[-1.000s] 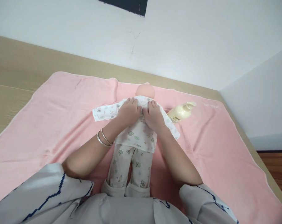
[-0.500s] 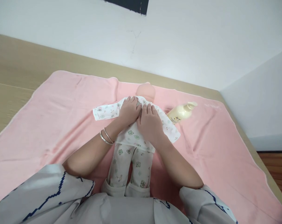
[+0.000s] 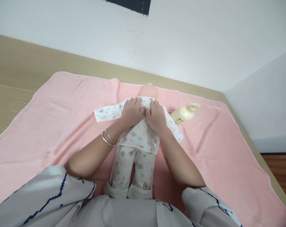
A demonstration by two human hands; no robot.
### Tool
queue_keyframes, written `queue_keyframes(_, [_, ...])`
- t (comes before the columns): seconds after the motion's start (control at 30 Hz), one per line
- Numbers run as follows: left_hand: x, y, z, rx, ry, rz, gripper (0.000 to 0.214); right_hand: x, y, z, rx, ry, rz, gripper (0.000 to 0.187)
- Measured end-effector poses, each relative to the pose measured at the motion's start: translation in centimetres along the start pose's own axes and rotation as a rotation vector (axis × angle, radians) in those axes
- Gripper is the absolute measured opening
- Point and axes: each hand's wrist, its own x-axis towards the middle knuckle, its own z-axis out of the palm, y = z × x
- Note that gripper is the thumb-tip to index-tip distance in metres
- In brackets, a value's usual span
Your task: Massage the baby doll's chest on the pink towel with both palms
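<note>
A baby doll (image 3: 148, 91) lies stretched out, its head away from me and its legs toward me. It wears a white printed top (image 3: 139, 135) and matching trousers (image 3: 143, 165) with turned-up cuffs. My left hand (image 3: 133, 113) rests flat on the left side of the upper body, fingers stretched toward the head. Flat on the right side lies my right hand (image 3: 156, 117), its fingers pointing the same way. The two thumbs nearly meet at the middle. Neither hand holds anything.
A cream pump bottle (image 3: 184, 114) lies on its side just right of the doll's sleeve. Under both is a pink blanket (image 3: 218, 151), rumpled in places, on a tan surface (image 3: 20, 63). A white wall (image 3: 180, 41) stands behind.
My right hand has shifted slightly right and away from me, uncovering the middle of the top near the collar. My left hand has hardly moved.
</note>
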Motion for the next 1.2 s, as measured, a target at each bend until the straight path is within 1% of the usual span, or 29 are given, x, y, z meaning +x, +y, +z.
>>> queue_keyframes(0.13, [-1.1,1.6,-0.7,0.054,-0.025,-0.020,0.052,0.2,0.3,-0.2,0.043,0.013,-0.003,0.065])
queue_keyframes(0.2, [-1.5,2.4,-1.1,0.065,-0.044,-0.015,0.052,0.4,0.4,-0.5,0.024,0.010,-0.020,0.063])
queue_keyframes(0.27, [-1.6,2.7,-1.5,0.056,-0.075,-0.003,0.050,0.4,0.2,-0.8,-0.010,-0.002,-0.036,0.061])
queue_keyframes(0.33, [-1.2,2.4,-1.8,0.028,-0.107,0.010,0.048,0.0,-0.2,-1.2,-0.044,-0.030,-0.034,0.063])
queue_keyframes(0.4, [-0.6,1.5,-1.7,-0.001,-0.122,0.032,0.045,-0.8,-0.9,-1.7,-0.058,-0.056,-0.033,0.064])
queue_keyframes(0.5, [0.1,0.2,-1.3,-0.014,-0.103,0.063,0.044,-2.5,-2.3,-2.7,-0.025,-0.052,-0.052,0.055])
queue_keyframes(0.6, [0.0,0.0,-0.9,-0.024,-0.077,0.047,0.044,-3.1,-2.8,-3.1,0.030,-0.033,-0.046,0.049])
queue_keyframes(0.67, [-0.4,0.7,-0.9,-0.024,-0.066,0.024,0.046,-2.4,-2.3,-2.7,0.039,-0.021,-0.027,0.051])
queue_keyframes(0.73, [-0.8,1.6,-1.4,-0.003,-0.075,0.014,0.048,-1.1,-1.1,-1.9,0.007,-0.015,0.003,0.056])
queue_keyframes(0.8, [-1.2,2.6,-2.3,0.021,-0.102,0.035,0.047,0.2,0.2,-0.9,-0.047,-0.013,0.034,0.062])
queue_keyframes(0.9, [-1.3,3.3,-3.9,0.006,-0.160,0.077,0.037,1.1,1.3,-0.2,-0.091,0.004,-0.004,0.066])
queue_keyframes(0.97, [-1.0,3.0,-4.5,-0.037,-0.186,0.069,0.034,0.7,1.2,-0.3,-0.120,0.006,-0.046,0.066])
queue_keyframes(1.03, [-0.3,2.2,-4.4,-0.080,-0.181,0.061,0.033,-0.4,0.3,-0.6,-0.159,-0.014,-0.073,0.066])
queue_keyframes(1.1, [0.4,1.1,-3.6,-0.102,-0.155,0.063,0.034,-1.8,-0.9,-0.8,-0.187,-0.027,-0.094,0.067])
queue_keyframes(1.2, [1.2,-0.4,-1.9,-0.080,-0.131,0.036,0.037,-3.3,-2.4,-1.1,-0.185,-0.004,-0.119,0.065])
